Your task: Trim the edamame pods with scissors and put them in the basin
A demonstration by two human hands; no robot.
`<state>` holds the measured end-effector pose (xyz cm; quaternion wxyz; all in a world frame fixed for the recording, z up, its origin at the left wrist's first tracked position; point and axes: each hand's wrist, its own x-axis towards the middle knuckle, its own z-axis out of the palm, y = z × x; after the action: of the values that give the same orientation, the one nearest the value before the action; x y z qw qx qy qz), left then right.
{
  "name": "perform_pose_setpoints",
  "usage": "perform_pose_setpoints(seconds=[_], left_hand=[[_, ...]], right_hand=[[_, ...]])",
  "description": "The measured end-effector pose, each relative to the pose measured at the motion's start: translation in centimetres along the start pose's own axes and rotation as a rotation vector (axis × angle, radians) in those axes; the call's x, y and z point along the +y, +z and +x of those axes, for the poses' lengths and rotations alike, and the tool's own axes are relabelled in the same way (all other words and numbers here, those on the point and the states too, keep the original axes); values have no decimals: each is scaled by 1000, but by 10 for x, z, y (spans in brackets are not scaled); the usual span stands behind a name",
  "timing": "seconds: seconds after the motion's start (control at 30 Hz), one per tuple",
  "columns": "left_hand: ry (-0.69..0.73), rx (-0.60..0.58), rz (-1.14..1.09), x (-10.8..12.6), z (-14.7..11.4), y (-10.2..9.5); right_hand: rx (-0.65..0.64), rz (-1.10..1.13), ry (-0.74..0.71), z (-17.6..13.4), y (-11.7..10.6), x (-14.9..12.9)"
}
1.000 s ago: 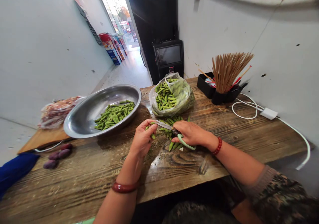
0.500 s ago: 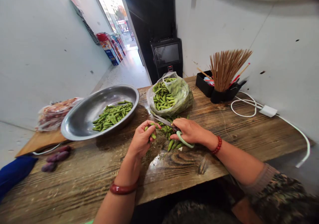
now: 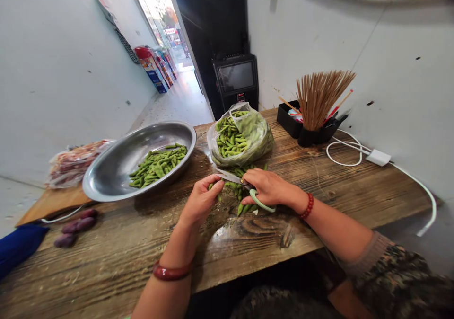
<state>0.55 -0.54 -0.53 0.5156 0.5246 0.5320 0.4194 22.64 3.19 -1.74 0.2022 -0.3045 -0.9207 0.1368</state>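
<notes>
Between its thumb and fingers, my left hand (image 3: 203, 197) pinches a green edamame pod (image 3: 219, 197), mostly hidden by the fingers. My right hand (image 3: 265, 186) grips scissors (image 3: 260, 200) with pale green handles; the blades are parted and point left, right at the left fingertips. Under and beside the scissors lies a loose pile of edamame pods (image 3: 241, 208) on the wooden table. A clear plastic bag (image 3: 260, 141) full of pods stands just behind the hands. To the left, a wide metal basin (image 3: 113, 167) holds a heap of pods (image 3: 159, 165).
Bagged meat (image 3: 76, 163) rests on a wooden board (image 3: 53, 203) at far left, with several purple tubers (image 3: 76, 225) and blue cloth (image 3: 21, 248) nearby. At right are a black holder of wooden skewers (image 3: 319, 101) and a white cable (image 3: 418, 186). A black speaker (image 3: 236, 80) stands behind the table.
The scissor blades have opened wider at the left fingertips. The pod in my left hand is now more covered by the fingers. The view has shifted slightly.
</notes>
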Motion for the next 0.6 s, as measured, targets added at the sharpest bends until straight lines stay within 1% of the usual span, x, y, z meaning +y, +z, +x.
perform_pose_setpoints(seconds=[0.17,0.33,0.47,0.6], left_hand=[[46,-7,49,-4,1,-2],[58,-40,77,-8,2,-4],[42,-52,64,-9,2,-5],[-13,-54,18,-4,1,-3]], right_hand=[[-6,8,-7,0,-1,-1],[1,14,-32,0,0,-2],[-21,19,-42,0,0,-5],[-35,24,-34,0,1,-8]])
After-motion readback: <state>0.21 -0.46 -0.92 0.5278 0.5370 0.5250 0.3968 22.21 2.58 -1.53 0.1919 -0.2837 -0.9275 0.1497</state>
